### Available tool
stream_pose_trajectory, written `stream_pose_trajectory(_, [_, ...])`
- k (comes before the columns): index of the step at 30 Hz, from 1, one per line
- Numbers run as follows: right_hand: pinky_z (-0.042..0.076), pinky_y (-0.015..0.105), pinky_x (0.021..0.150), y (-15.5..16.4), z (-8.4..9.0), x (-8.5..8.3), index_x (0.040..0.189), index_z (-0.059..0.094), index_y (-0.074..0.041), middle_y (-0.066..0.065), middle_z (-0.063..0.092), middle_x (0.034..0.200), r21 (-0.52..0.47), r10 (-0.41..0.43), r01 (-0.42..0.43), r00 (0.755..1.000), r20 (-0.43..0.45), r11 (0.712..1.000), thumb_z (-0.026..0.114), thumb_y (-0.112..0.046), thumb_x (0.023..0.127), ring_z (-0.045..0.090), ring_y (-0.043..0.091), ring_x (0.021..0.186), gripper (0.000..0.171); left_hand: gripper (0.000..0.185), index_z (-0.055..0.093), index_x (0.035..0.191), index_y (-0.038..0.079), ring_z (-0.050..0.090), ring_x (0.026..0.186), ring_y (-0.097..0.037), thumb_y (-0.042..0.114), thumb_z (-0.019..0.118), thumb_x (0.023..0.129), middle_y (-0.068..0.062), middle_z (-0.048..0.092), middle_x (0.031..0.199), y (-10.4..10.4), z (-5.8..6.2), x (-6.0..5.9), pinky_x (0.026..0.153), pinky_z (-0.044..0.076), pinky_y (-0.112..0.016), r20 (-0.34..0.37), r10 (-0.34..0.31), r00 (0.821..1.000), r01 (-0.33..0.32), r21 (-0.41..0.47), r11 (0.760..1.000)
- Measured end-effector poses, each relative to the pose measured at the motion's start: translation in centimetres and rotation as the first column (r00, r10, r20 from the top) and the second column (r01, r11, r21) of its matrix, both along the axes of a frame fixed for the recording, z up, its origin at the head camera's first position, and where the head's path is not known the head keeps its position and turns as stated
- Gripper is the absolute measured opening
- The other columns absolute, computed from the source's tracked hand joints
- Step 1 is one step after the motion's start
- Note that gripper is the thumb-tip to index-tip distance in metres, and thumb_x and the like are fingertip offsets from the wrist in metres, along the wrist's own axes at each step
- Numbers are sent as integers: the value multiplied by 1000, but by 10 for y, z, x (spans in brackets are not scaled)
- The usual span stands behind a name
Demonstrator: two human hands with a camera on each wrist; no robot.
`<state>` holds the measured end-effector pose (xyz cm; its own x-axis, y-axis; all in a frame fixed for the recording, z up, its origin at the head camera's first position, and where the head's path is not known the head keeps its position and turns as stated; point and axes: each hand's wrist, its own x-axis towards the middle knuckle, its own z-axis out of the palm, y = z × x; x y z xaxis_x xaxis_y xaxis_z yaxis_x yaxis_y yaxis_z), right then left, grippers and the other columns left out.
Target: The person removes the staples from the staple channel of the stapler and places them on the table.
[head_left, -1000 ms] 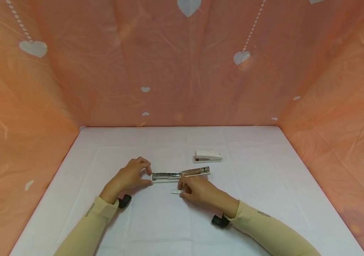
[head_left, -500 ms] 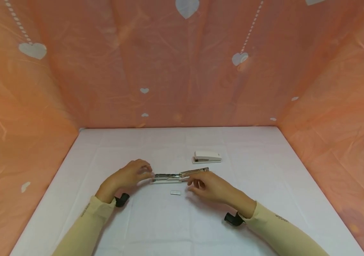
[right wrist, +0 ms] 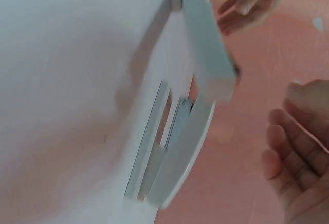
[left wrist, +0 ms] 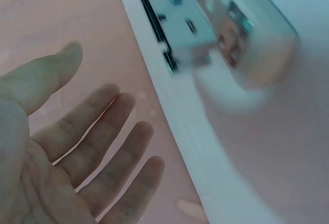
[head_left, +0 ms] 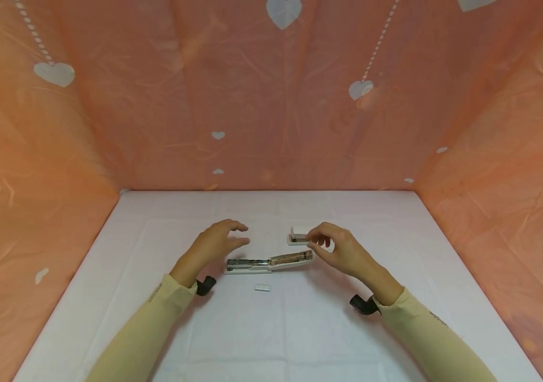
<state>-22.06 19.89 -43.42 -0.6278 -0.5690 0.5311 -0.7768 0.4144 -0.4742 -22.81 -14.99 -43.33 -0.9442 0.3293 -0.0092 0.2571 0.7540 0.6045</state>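
A white stapler (head_left: pixel 247 267) lies unfolded on the white table, its metal magazine exposed and its top swung back to the right. My left hand (head_left: pixel 214 241) hovers behind its left end, fingers spread and holding nothing. In the left wrist view, that palm and its parted fingers (left wrist: pixel 110 147) are apart from the stapler. My right hand (head_left: pixel 347 252) is raised by the stapler's right end, loosely curled around nothing. Behind its fingertips stands a second white stapler (head_left: pixel 298 233), folded together and partly covered by that hand. A short strip of staples (head_left: pixel 262 287) rests in front of the unfolded stapler.
The table (head_left: pixel 233 339) is covered in white cloth. Orange curtains with pale hearts (head_left: pixel 271 132) rise along its back and both sides. A black wrist camera (head_left: pixel 364 304) sticks out below each sleeve.
My right hand has left the staple strip and moved right and back toward the second stapler. My left hand has come off the unfolded stapler's left end, rising back and to the right.
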Motion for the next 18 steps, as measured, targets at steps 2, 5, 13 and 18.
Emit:
stream_pose_trajectory(2, [55, 34, 70, 5, 0, -7, 109, 74, -4, 3, 73, 98, -20, -18, 18, 1000, -15, 1000, 80, 7, 91, 62, 13, 83, 22, 49, 64, 147, 12, 53, 143, -38, 38, 70, 105, -12, 62, 150, 8, 1, -3, 115, 40, -64, 7, -12, 1000, 12, -2, 1000])
stream_pose_trajectory(5, [57, 41, 75, 11, -1, -17, 111, 74, -4, 9, 74, 101, -23, -54, 54, 999, -7, 998, 79, 7, 92, 64, 17, 86, 22, 52, 61, 150, 14, 53, 143, -36, 38, 70, 105, -10, 62, 150, 19, 2, -8, 116, 40, -62, 9, -36, 999, 36, -11, 999])
stream_pose_trajectory(13, [58, 53, 91, 14, -8, -37, 115, 74, 2, 15, 75, 111, 12, -97, 96, 994, 52, 995, 80, 3, 94, 70, 29, 102, 22, 47, 67, 144, 17, 56, 141, -34, 36, 76, 102, -8, 61, 151, 50, 9, -28, 114, 45, -57, 9, -93, 996, 94, -85, 992])
stream_pose_trajectory(18, [57, 52, 95, 9, -16, -47, 116, 74, 1, 11, 75, 112, 33, -94, 92, 994, 65, 995, 79, 0, 95, 71, 30, 107, 21, 41, 72, 139, 20, 54, 143, -34, 32, 79, 100, -6, 61, 152, 67, 7, -36, 113, 44, -59, 39, -82, 996, 85, -97, 992])
